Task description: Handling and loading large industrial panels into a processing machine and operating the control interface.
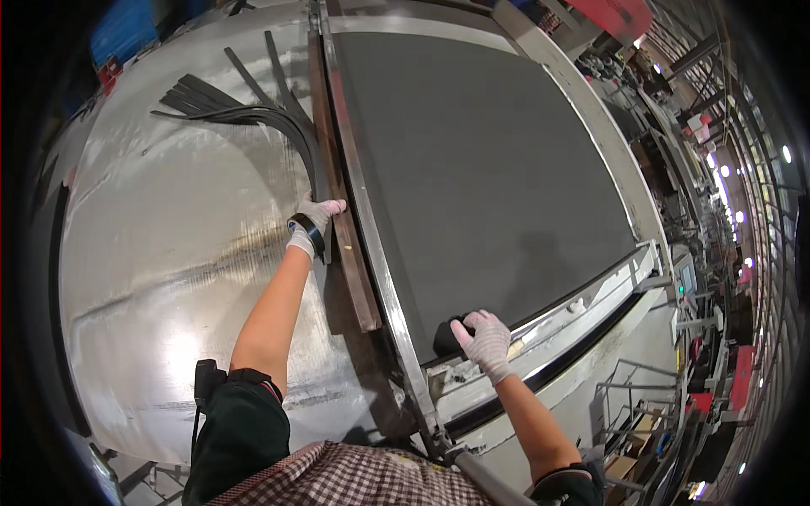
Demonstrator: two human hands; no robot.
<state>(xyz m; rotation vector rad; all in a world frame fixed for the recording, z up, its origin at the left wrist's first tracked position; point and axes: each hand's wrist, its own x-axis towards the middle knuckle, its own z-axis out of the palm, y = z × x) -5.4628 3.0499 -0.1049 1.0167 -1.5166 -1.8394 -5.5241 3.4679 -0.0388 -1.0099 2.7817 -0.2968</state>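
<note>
My left hand (319, 215), in a pale thin glove, is closed round a bundle of long dark rubbery strips (295, 135). The far ends of the strips fan out on the metal table, and a short end shows below the hand. A roll of black tape (305, 234) hangs round this hand near the wrist. The thumb side lies by a brown bar (344, 244). My right hand (487, 341), gloved too, curls over a small black piece (447, 337) at the near left corner of a large dark grey sheet (481, 169). Its fingers partly hide that piece.
A shiny metal table (169, 253) spreads out on the left. A raised metal rail (359, 185) runs between it and the sheet. The sheet lies within a pale frame (607, 160). Machinery and a small control panel (685, 277) stand on the right.
</note>
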